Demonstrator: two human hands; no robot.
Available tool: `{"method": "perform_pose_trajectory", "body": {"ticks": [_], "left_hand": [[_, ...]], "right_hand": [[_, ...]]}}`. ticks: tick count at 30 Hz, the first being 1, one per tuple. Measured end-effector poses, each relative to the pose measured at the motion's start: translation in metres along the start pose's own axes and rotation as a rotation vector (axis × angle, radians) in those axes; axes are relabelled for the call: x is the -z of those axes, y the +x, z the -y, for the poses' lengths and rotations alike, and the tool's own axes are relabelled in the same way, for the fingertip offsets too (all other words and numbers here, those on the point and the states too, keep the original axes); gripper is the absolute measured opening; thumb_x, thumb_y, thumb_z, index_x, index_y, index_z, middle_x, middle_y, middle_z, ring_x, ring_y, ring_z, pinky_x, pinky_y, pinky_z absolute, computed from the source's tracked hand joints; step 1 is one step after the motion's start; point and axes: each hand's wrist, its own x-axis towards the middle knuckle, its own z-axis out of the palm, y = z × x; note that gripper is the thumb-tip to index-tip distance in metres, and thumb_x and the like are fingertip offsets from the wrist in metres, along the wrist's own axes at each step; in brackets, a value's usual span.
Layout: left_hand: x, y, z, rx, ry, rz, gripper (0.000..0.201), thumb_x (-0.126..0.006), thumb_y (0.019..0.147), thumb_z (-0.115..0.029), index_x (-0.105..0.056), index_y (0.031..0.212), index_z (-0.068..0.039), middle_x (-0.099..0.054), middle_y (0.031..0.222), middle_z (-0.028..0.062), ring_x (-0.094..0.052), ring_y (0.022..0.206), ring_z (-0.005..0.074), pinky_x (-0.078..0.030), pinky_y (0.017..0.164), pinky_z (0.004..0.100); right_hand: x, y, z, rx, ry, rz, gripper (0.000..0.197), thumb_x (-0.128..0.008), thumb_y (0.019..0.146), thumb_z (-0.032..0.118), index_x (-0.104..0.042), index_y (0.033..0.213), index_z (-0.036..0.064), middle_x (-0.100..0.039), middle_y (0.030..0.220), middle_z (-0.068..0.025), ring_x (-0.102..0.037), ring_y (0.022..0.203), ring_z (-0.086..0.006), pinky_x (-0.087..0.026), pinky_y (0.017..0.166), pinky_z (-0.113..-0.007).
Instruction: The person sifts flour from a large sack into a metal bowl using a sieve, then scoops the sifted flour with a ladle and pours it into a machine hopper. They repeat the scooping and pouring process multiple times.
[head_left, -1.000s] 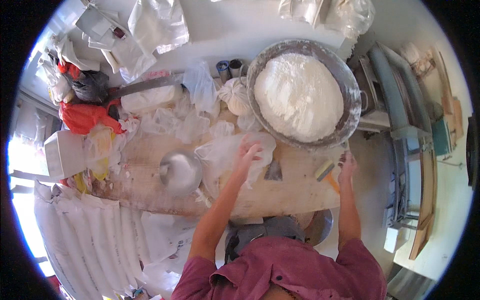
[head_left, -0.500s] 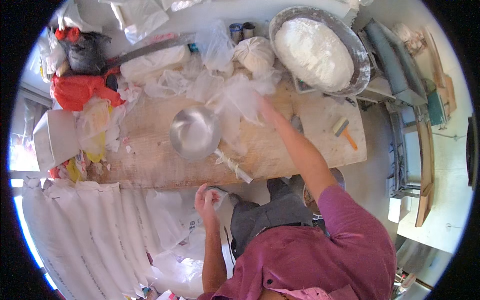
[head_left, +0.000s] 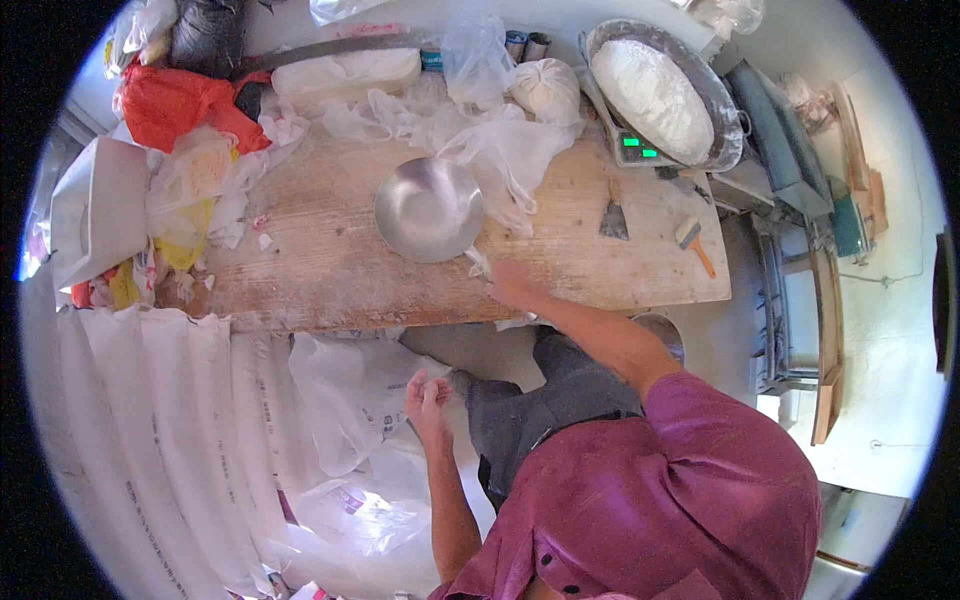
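Note:
A round, shallow steel scoop [head_left: 428, 210] lies on the floury wooden table, its pale wrapped handle pointing toward me. My right hand [head_left: 515, 285] is closed over that handle, hiding most of its middle; the fingers are slightly blurred. In front of my body, short of the table edge, my left hand [head_left: 428, 400] is held with curled fingers and nothing visible in it. A crumpled clear plastic bag [head_left: 515, 155] lies just beyond the scoop.
A large basin of white flour [head_left: 655, 100] rests on a scale [head_left: 637, 150] with a green display. A scraper [head_left: 613, 215] and an orange-handled brush [head_left: 695, 247] lie at the right. Red bags [head_left: 185, 105] and a white bin [head_left: 100, 210] crowd the left. White sacks [head_left: 150, 420] line the near left.
My right hand has let go of the plastic bag and come back to the scoop's handle. The view has shifted. My left hand stays curled near my body.

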Motion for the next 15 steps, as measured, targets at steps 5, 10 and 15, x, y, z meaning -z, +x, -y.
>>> {"method": "perform_pose_trajectory", "body": {"ticks": [5, 10, 15], "left_hand": [[0.028, -0.011, -0.016, 0.014, 0.045, -0.008, 0.032, -0.059, 0.086, -0.007, -0.058, 0.117, -0.001, -0.066, 0.085, 0.0069, -0.06, 0.068, 0.0131, -0.047, 0.061, 0.0259], [0.08, -0.016, 0.015, -0.032, 0.07, -0.14, 0.026, -0.055, 0.087, -0.006, -0.06, 0.112, -0.001, -0.064, 0.077, 0.006, -0.058, 0.062, 0.0118, -0.046, 0.054, 0.0241], [0.136, -0.059, 0.02, 0.031, 0.105, -0.483, 0.021, -0.057, 0.091, -0.014, -0.063, 0.106, -0.001, -0.064, 0.072, 0.006, -0.058, 0.058, 0.0108, -0.045, 0.054, 0.0245]], "right_hand": [[-0.062, 0.036, -0.038, 0.279, 0.307, -0.047, 0.04, -0.073, 0.075, 0.031, -0.064, 0.097, -0.0016, -0.066, 0.087, -0.0232, -0.065, 0.083, -0.0373, -0.05, 0.075, -0.048], [-0.055, 0.038, -0.067, -0.164, 1.009, 0.474, 0.028, -0.066, 0.084, 0.026, -0.066, 0.103, 0.0051, -0.066, 0.092, -0.0089, -0.062, 0.086, -0.0204, -0.051, 0.074, -0.038], [0.022, -0.024, 0.008, -0.092, 0.672, 0.404, 0.027, -0.062, 0.079, 0.014, -0.06, 0.102, 0.0013, -0.057, 0.069, -0.0039, -0.055, 0.058, -0.0138, -0.046, 0.053, -0.031]]}}
